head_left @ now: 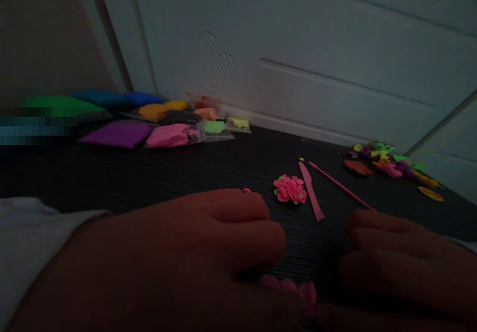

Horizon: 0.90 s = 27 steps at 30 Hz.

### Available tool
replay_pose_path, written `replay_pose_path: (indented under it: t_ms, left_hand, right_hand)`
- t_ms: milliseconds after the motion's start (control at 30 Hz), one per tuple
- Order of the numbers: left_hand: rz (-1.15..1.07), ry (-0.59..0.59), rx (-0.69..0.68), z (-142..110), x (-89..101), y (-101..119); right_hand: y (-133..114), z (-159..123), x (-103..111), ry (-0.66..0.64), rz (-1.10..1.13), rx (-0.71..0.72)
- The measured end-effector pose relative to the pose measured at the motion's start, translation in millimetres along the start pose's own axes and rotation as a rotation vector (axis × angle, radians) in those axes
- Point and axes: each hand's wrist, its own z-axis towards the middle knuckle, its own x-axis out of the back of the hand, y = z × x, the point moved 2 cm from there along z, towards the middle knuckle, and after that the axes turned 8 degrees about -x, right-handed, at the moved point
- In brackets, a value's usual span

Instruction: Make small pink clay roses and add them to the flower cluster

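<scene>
My left hand [186, 252] is closed, its curled fingers and thumb around a strip of pink clay petals [288, 286] low in the view. Part of that strip is hidden behind the thumb. Across from it my right hand [402, 262] has its fingers bent inward, with the thumb reaching to the strip's right end; its fingertips are hidden. Beyond the hands lies a pink clay flower cluster [289, 189] with small green leaves. Beside the cluster are a pink plastic clay knife [311, 192] and a thin pink modelling stick [341, 185].
Bags of coloured clay, among them a purple one [117, 134] and a pink one [169, 135], line the back left of the dark tabletop [186, 168]. Several colourful clay pieces [391, 160] lie at the back right. A pale panel [238, 73] with a heart relief stands behind.
</scene>
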Motion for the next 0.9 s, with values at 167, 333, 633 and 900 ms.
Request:
replay_pose_path:
  t_ms: [167,333,633,900]
  left_hand:
    - [-0.048,-0.029,0.0,0.3,-2.8,-0.5]
    - [-0.029,0.045,0.05,0.1,-1.7,0.7]
    - [-0.076,0.006,0.021,1.1,0.0,-1.4]
    - [-0.026,-0.005,-0.018,1.7,1.3,1.1]
  right_hand:
    - [-0.1,4.1,1.7,-0.025,-0.025,0.029]
    - [1.9,1.2,6.3,-0.062,-0.069,0.071]
    - [0.4,3.7,-2.1,-0.056,-0.072,0.033]
    - [-1.6,1.2,3.0,-0.047,-0.059,0.025]
